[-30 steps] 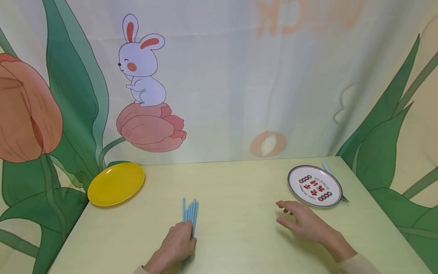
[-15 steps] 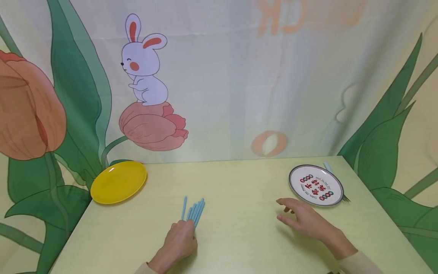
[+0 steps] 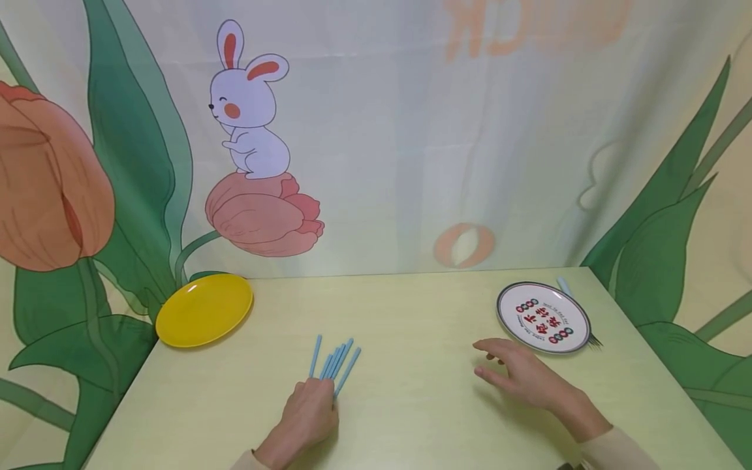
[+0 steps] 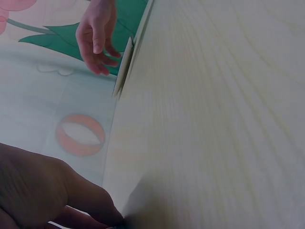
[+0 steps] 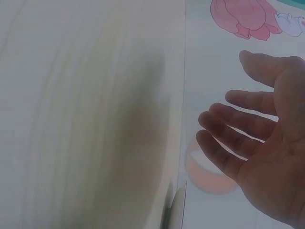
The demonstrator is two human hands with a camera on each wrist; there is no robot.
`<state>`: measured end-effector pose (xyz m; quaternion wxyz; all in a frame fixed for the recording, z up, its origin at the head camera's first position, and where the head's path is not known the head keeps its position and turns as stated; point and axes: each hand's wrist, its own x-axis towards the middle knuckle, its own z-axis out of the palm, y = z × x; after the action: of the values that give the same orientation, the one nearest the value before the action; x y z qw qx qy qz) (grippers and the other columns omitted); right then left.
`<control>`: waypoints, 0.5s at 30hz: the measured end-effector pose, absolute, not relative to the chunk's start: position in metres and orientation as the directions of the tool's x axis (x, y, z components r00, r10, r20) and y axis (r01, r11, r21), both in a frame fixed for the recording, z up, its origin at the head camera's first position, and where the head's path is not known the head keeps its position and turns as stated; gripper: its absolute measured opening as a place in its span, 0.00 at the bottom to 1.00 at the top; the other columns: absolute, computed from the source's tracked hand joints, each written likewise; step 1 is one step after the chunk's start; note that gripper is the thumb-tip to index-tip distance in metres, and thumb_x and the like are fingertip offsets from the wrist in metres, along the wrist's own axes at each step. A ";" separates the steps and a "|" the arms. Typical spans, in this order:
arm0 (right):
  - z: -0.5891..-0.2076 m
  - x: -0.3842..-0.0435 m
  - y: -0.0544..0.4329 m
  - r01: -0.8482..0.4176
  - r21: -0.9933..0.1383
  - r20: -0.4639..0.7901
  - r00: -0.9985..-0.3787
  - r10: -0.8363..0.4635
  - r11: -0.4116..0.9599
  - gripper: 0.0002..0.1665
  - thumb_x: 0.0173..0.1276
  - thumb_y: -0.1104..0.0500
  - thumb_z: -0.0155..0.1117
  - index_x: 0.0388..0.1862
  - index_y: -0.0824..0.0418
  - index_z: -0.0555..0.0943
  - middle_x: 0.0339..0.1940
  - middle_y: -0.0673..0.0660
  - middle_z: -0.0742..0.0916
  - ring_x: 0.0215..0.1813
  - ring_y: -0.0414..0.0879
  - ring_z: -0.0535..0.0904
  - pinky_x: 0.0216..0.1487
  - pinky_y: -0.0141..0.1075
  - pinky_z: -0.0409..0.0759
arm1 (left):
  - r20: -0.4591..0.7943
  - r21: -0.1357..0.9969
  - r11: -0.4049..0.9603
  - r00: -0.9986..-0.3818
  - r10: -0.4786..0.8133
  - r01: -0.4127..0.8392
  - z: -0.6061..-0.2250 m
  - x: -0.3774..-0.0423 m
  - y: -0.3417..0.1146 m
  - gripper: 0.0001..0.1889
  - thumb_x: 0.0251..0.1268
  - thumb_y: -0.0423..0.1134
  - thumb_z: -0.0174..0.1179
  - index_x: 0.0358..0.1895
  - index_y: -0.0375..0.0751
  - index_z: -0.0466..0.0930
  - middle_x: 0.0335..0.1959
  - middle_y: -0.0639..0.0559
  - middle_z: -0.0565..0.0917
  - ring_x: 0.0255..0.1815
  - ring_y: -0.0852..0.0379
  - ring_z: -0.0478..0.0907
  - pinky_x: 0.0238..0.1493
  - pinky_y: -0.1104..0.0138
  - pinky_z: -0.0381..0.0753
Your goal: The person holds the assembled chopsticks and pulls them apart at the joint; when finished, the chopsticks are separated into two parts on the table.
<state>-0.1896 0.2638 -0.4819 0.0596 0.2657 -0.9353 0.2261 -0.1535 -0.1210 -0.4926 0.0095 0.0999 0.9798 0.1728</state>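
Note:
My left hand (image 3: 309, 410) grips a bunch of thin light-blue sticks (image 3: 335, 362) low over the table, left of centre. Their far ends fan out past the knuckles, one apart on the left and one on the right; the near ends are hidden. In the left wrist view the thumb side of that hand (image 4: 43, 191) shows at the lower left. Over the table's right half hovers my right hand (image 3: 525, 375), holding nothing. Its fingers are relaxed and spread in the right wrist view, and a white plate (image 3: 543, 318) with red characters lies just beyond it.
A yellow plate (image 3: 204, 311) sits at the table's back left corner, partly over the edge. A fork's light-blue handle (image 3: 564, 286) and dark tines (image 3: 596, 342) stick out from the white plate's far and right sides. A printed curtain (image 3: 376, 143) hangs behind the table (image 3: 411, 431).
The sticks' far ends have fanned out, with one splitting off to the right. My left hand keeps its grip in nearly the same place. My right hand has hardly moved.

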 end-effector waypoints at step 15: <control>-0.478 -0.193 0.261 -0.531 -0.384 0.207 -0.847 -0.490 0.755 0.29 0.70 0.44 0.61 0.62 0.61 0.77 0.58 0.55 0.83 0.50 0.45 0.81 0.50 0.41 0.80 | 0.014 0.314 0.927 -0.977 0.212 0.205 -0.489 -0.155 -0.120 0.05 0.45 0.26 0.59 0.19 0.38 0.75 0.18 0.50 0.73 0.16 0.57 0.68 0.13 0.68 0.65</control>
<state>-0.1926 0.2611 -0.4775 0.0465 0.2729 -0.9357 0.2190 -0.1550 -0.1205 -0.4889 0.0102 0.1063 0.9815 0.1588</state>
